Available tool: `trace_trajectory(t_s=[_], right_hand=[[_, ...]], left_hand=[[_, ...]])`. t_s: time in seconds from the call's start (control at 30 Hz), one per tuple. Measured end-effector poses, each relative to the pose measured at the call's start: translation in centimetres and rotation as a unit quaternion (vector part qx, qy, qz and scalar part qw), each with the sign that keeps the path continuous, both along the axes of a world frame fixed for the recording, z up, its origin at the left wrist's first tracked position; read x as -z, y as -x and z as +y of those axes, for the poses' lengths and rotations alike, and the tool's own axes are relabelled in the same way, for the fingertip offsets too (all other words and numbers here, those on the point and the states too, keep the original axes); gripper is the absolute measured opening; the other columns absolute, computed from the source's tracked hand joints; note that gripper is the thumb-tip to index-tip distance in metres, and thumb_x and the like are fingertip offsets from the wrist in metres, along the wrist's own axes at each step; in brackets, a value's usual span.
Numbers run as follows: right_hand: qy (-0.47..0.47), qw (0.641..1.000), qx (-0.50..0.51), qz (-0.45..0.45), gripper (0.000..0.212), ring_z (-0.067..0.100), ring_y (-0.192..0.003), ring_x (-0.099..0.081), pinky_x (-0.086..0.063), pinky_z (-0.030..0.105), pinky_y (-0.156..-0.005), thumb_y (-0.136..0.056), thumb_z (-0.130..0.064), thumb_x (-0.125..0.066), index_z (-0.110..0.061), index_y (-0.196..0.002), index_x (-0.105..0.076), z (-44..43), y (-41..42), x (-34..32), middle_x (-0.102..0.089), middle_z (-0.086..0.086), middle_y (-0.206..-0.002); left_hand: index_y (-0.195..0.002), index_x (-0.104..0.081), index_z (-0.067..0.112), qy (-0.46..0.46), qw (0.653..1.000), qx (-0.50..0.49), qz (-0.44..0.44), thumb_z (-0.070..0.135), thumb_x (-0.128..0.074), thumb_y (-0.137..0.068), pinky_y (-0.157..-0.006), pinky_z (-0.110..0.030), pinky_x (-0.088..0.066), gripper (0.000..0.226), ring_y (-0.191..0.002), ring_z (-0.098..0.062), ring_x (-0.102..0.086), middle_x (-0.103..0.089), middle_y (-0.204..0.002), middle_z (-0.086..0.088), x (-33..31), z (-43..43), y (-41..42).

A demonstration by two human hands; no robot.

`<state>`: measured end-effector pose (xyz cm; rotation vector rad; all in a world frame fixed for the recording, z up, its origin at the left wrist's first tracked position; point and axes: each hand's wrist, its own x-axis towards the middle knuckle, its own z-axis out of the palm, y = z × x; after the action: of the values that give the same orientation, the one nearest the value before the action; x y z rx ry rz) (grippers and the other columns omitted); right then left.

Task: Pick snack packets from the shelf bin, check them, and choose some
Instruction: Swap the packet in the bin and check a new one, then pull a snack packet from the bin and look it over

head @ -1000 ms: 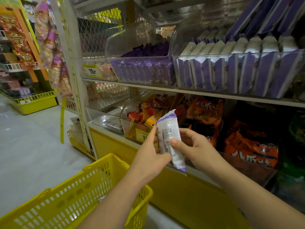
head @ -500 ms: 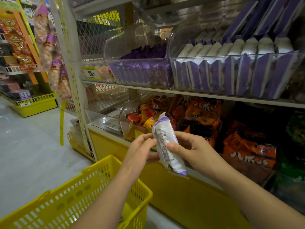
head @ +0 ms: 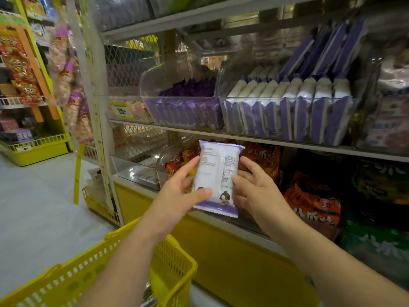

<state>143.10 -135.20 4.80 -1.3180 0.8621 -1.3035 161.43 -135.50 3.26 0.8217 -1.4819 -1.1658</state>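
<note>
Before the yellow shelf base [head: 232,267], a white-and-purple snack packet [head: 218,180] is held upright, its printed back showing. Each grip pinches one side edge: the left hand [head: 177,196] has its thumb across the lower corner, and the right hand [head: 256,191] has fingers behind the other edge. The clear shelf bin [head: 287,116] sits at 1 o'clock. A yellow basket [head: 172,269] lies at 7 o'clock. Open floor [head: 44,207] spreads toward 9 o'clock.

Both hands hold a white-and-purple snack packet [head: 218,171] upright before the lower shelf's [head: 130,179] front edge, printed side facing the camera. The left hand [head: 177,196] grips its left side and the right hand [head: 254,191] its right. A yellow basket [head: 172,269] sits below the left forearm.
</note>
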Motion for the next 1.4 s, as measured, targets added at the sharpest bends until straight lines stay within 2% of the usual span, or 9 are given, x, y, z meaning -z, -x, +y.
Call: trace_trajectory(t_s=[0.17, 0.27, 0.37, 0.57, 0.8, 0.9, 1.13, 1.27, 1.4], right_hand=[[0.263, 0.923, 0.106, 0.261, 0.061, -0.015, -0.12, -0.044, -0.047, 0.008, -0.086, -0.09, -0.016, -0.065, -0.05, -0.131, -0.035, 2.8, -0.1, -3.6, -0.039, -0.017, -0.142], [0.373, 0.827, 0.108, 0.406, 0.067, -0.004, -0.141, -0.019, -0.031, 0.018, -0.109, -0.086, -0.033, -0.069, -0.048, -0.14, -0.033, 3.3, 0.1, -8.3, -0.02, -0.021, -0.153], [0.402, 0.767, 0.101, 0.49, 0.079, 0.004, -0.142, -0.013, -0.018, 0.018, -0.107, -0.079, -0.042, -0.073, -0.047, -0.144, -0.028, 2.6, 0.1, -13.6, -0.017, -0.014, -0.156], [0.419, 0.725, 0.151, 0.526, 0.096, 0.029, -0.144, -0.015, -0.025, 0.041, -0.111, -0.073, -0.043, -0.078, -0.047, -0.147, -0.018, -1.4, 0.3, -20.5, -0.012, 0.005, -0.158], [0.415, 0.775, 0.198, 0.434, 0.072, 0.015, -0.137, -0.034, -0.028, 0.017, -0.107, -0.075, -0.009, -0.075, -0.032, -0.135, -0.041, -9.3, 2.5, -21.8, -0.033, -0.006, -0.146], [0.381, 0.816, 0.197, 0.388, 0.058, 0.011, -0.117, -0.052, -0.043, 0.019, -0.098, -0.075, -0.013, -0.075, -0.027, -0.125, -0.049, -12.3, 3.5, -21.8, -0.049, -0.006, -0.125], [0.237, 0.883, 0.25, 0.32, 0.054, 0.008, -0.084, -0.062, -0.049, 0.01, -0.062, -0.069, -0.015, -0.079, -0.024, -0.115, -0.052, -18.7, 3.5, -23.8, -0.065, -0.005, -0.101], [0.149, 0.923, 0.216, 0.28, 0.059, 0.023, -0.088, -0.067, -0.061, 0.041, -0.072, -0.066, -0.013, -0.084, -0.017, -0.116, -0.052, -21.1, 3.5, -25.7, -0.062, 0.001, -0.103], [0.142, 0.917, 0.209, 0.308, 0.038, 0.017, -0.076, -0.07, -0.062, 0.037, -0.064, -0.069, -0.018, -0.083, -0.014, -0.1, -0.062, -22.6, 4.0, -25.2, -0.068, 0.006, -0.092]], left_hand=[[-0.114, -0.059, 0.048, 0.137, 0.981, -0.138, -0.021, 0.023, -0.075, -0.077, -0.076, -0.02, -0.053, 0.047, -0.098, -0.007, -0.069, -0.073, -0.106, 0.012, -3.6, 1.0, -0.4], [-0.101, -0.062, 0.052, 0.221, 0.946, -0.221, -0.08, 0.035, -0.077, -0.078, -0.076, -0.009, -0.046, 0.032, -0.095, 0.008, -0.062, -0.068, -0.101, 0.024, -8.0, 1.5, -0.8], [-0.095, -0.06, 0.049, 0.28, 0.919, -0.26, -0.102, 0.033, -0.074, -0.082, -0.075, -0.003, -0.04, 0.025, -0.095, 0.014, -0.056, -0.064, -0.099, 0.026, -12.9, 1.3, -0.2], [-0.097, -0.057, 0.039, 0.327, 0.894, -0.286, -0.111, 0.033, -0.075, -0.08, -0.059, -0.005, -0.041, 0.026, -0.067, 0.003, -0.056, -0.06, -0.077, 0.019, -20.7, -2.2, 3.1], [-0.11, -0.055, 0.046, 0.323, 0.91, -0.194, -0.172, 0.029, -0.072, -0.083, -0.073, -0.004, -0.046, 0.036, -0.086, 0.009, -0.061, -0.068, -0.097, 0.019, -23.0, -9.3, 6.1], [-0.124, -0.053, 0.043, 0.307, 0.913, -0.145, -0.224, 0.026, -0.069, -0.085, -0.096, -0.024, -0.049, 0.045, -0.103, 0.004, -0.062, -0.069, -0.11, 0.017, -22.7, -12.5, 5.8], [-0.137, -0.049, 0.031, 0.302, 0.877, -0.172, -0.332, 0.028, -0.059, -0.093, -0.104, -0.023, -0.039, 0.045, -0.123, -0.005, -0.05, -0.055, -0.132, 0.01, -21.1, -17.4, 4.4], [-0.142, -0.039, 0.036, 0.278, 0.893, -0.13, -0.33, 0.026, -0.047, -0.096, -0.086, -0.014, -0.046, 0.047, -0.109, -0.003, -0.056, -0.054, -0.132, 0.009, -19.9, -18.8, 4.8], [-0.14, -0.042, 0.038, 0.305, 0.885, -0.14, -0.322, 0.027, -0.048, -0.095, -0.08, 0.0, -0.03, 0.047, -0.113, 0.003, -0.046, -0.04, -0.138, 0.018, -19.8, -19.8, 4.8]])
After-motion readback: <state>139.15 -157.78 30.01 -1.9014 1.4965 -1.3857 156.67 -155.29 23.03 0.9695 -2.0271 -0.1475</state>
